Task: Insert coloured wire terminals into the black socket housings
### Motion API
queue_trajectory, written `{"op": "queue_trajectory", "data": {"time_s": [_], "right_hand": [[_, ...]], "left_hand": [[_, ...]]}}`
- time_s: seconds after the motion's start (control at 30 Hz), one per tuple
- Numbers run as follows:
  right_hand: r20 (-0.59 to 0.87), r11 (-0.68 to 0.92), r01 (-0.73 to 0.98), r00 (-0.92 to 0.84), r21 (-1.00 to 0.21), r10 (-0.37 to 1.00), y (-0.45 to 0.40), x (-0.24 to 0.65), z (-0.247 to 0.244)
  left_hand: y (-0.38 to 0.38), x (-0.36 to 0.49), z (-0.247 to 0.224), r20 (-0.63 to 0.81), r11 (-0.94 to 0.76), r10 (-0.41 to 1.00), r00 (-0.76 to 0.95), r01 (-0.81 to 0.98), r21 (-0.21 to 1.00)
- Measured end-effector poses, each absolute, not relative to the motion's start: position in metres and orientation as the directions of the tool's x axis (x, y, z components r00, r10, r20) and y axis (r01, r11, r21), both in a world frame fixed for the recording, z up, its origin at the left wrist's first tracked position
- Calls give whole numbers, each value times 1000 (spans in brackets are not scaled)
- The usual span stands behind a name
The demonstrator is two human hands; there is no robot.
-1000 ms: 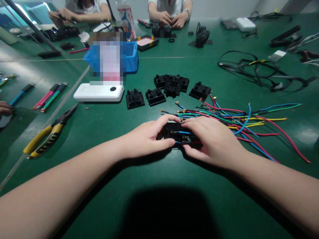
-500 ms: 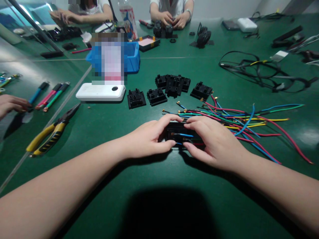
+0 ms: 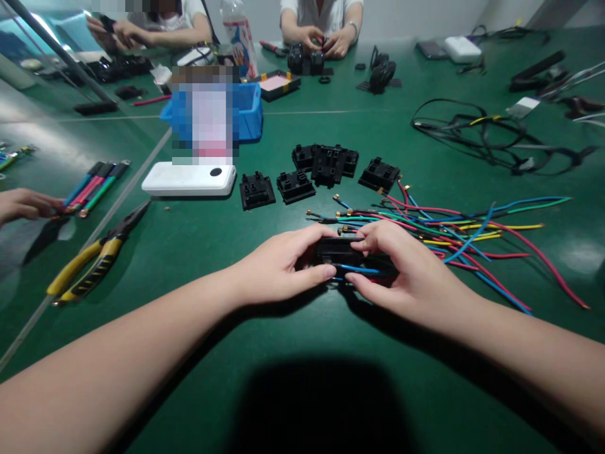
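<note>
Green table (image 3: pixel 283 334): pliers (image 3: pixel 106 252) at 9 o'clock, white power bank (image 3: pixel 184 180) 10, blue bin (image 3: pixel 251 113) 11, black modules (image 3: pixel 295 186) 12, black cables (image 3: pixel 491 120) 2, coloured wires (image 3: pixel 447 222) 3.

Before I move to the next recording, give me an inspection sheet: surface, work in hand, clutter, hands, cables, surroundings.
Surface: green tabletop, with a dark shadow at the near side.
Work in hand: a black part with a blue wire along it; several other black parts lie farther back.
Clutter: yellow-and-black pliers, white case, blue bin partly hidden by pixelation.
Hands: left hand and right hand both grip the black part.
Cables: loose coloured wires around the right hand; tangled black cable beyond.
Surroundings: two people across the table; another person's hand at left.
</note>
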State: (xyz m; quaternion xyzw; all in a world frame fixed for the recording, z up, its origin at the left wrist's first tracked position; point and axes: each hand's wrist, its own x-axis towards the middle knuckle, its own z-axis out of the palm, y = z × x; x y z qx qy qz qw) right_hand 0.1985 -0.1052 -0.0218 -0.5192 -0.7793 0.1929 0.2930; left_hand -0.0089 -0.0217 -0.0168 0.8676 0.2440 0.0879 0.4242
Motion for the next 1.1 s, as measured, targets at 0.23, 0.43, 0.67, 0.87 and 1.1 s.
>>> {"op": "queue_trajectory", "data": {"time_s": [0.23, 0.43, 0.67, 0.87, 1.1], "right_hand": [[296, 426, 733, -310, -530, 903, -108, 196, -21], [274, 429, 752, -332, -500, 902, -111, 195, -20], [263, 429, 770, -342, -473, 902, -110, 197, -22], [262, 452, 784, -371, -426, 891, -108, 197, -22], [315, 456, 791, -347, -408, 883, -107, 197, -22]], "left_hand": [[-22, -9, -14, -37, -536, 494, 869, 337, 774], [-21, -9, -17, 10, -594, 456, 890, 296, 748], [-22, -9, -14, -4, -636, 454, 891, 327, 698], [-23, -9, -14, -28, -643, 466, 884, 360, 676], [-21, -9, -14, -4, -626, 444, 896, 313, 714]]}}
